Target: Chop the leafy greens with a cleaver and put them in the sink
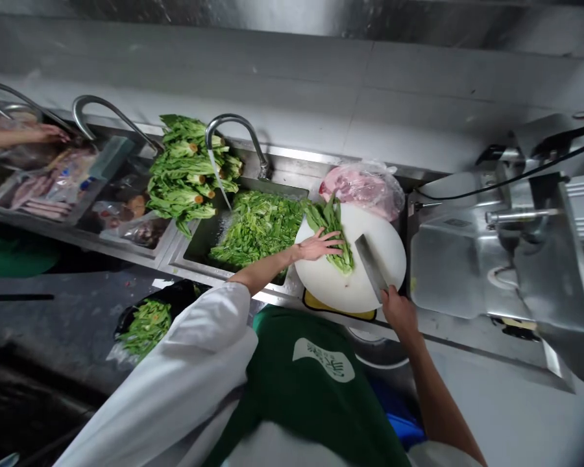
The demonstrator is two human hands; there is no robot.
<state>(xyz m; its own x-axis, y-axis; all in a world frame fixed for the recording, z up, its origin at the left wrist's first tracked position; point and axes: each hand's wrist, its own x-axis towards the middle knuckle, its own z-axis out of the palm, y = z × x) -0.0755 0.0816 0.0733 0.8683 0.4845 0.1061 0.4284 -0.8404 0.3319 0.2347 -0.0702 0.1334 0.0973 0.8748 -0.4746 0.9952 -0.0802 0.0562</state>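
My left hand (pixel 318 246) lies flat with fingers spread on a bunch of green leafy vegetables (pixel 331 228) on a round white cutting board (pixel 370 285). My right hand (pixel 398 310) is closed round the handle of a cleaver (pixel 370 266), whose blade rests on the board just right of the greens. Left of the board, a sink (pixel 199 243) holds a heap of cut greens (pixel 257 227) under a running tap (pixel 233 130).
Whole bunches of greens (pixel 187 170) are piled left of the tap. A plastic bag of raw meat (pixel 365 188) lies behind the board. A steel machine (pixel 506 253) stands at right. Another person's hand (pixel 48 134) reaches over trays at far left. A bag of green scraps (pixel 146 324) sits below.
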